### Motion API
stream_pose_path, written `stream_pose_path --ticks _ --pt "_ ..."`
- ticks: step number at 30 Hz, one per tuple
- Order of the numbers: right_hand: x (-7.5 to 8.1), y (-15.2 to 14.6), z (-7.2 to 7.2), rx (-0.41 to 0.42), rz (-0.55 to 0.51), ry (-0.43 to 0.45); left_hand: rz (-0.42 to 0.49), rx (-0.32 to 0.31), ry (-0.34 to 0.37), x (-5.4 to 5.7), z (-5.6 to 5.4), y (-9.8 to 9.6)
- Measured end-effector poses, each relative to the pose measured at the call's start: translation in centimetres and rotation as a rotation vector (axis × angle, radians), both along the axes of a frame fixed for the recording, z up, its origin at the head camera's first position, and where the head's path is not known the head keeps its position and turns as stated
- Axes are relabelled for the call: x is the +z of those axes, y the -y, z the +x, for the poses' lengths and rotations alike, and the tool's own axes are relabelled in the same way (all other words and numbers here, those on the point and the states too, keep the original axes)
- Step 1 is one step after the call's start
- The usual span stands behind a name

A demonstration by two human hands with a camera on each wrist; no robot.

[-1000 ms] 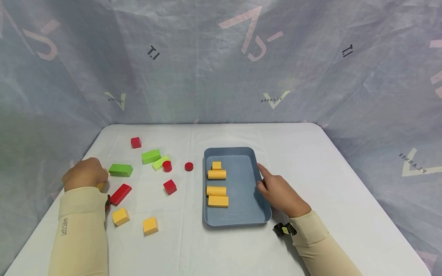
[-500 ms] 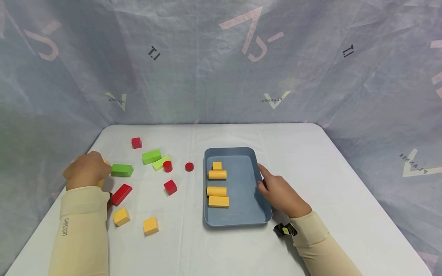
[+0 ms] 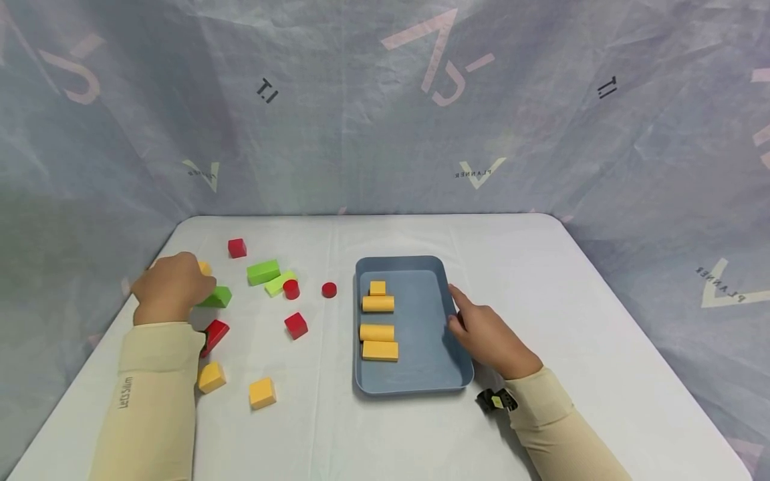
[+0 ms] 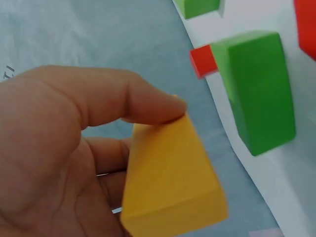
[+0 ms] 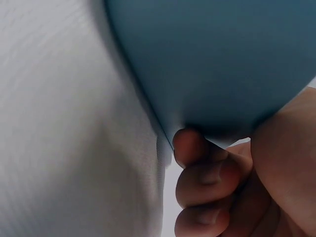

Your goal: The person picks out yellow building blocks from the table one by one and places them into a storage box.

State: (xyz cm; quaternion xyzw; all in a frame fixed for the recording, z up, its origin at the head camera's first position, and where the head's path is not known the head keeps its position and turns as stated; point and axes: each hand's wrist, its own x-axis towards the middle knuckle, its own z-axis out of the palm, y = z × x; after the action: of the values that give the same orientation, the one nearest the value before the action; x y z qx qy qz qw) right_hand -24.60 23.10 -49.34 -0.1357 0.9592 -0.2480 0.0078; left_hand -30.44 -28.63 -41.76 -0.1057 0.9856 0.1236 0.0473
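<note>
A yellow block [image 4: 170, 173] is pinched between the thumb and fingers of my left hand [image 3: 173, 284], at the left of the table. In the head view, only a corner of that block shows past the knuckles. Just below and beyond the hand lies a dark green block [image 3: 220, 297], partly covered by it. My right hand [image 3: 490, 337] grips the right wall of a blue-grey tray [image 3: 415, 387], the thumb over the rim and curled fingers [image 5: 207, 182] outside. Inside the tray, along its left side, lie yellow pieces: a small cube [image 3: 377, 288], two cylinders [image 3: 377, 304] and a rectangular block [image 3: 379, 351].
Between left hand and tray are red cubes [image 3: 296, 325], a red cylinder [image 3: 291, 289], a red disc-like piece [image 3: 329, 290] and light green blocks [image 3: 263, 272]. A red bar [image 3: 215, 335] and two yellow blocks [image 3: 262, 393] lie nearer. Grey cloth [image 3: 361, 133] hangs behind the white table [image 3: 391, 441].
My left hand has lifted and moved rightward and away from me with the yellow block, now covering part of the dark green block. The right hand and tray have stayed put.
</note>
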Motion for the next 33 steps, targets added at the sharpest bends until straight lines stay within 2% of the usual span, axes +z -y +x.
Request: stream_pose_path --ticks 5,11,17,22,27,30,33 --pt "0.1 0.0 0.0 0.000 0.005 0.002 -0.010 -0.016 -0.020 0.2 -0.1 -1.0" --pt "0.1 -0.1 -0.1 0.007 0.004 -0.014 -0.007 -0.006 -0.042 0.5 -0.2 -2.4" --pt "0.1 -0.1 -0.1 0.007 0.000 0.000 -0.019 -0.036 -0.153 0.8 -0.2 -3.0" --pt "0.3 0.0 -0.2 0.010 -0.008 -0.012 -0.012 -0.060 -0.228 1.4 -0.3 -3.6" --pt "0.3 -0.1 -0.3 0.011 -0.008 0.000 -0.014 -0.073 -0.231 2.0 -0.1 -4.4" --pt "0.2 0.0 -0.3 0.013 -0.011 0.005 -0.020 -0.083 -0.222 2.1 0.0 -4.7" --pt "0.1 0.0 -0.2 0.010 -0.011 0.000 -0.032 -0.107 -0.245 2.0 0.1 -5.0"
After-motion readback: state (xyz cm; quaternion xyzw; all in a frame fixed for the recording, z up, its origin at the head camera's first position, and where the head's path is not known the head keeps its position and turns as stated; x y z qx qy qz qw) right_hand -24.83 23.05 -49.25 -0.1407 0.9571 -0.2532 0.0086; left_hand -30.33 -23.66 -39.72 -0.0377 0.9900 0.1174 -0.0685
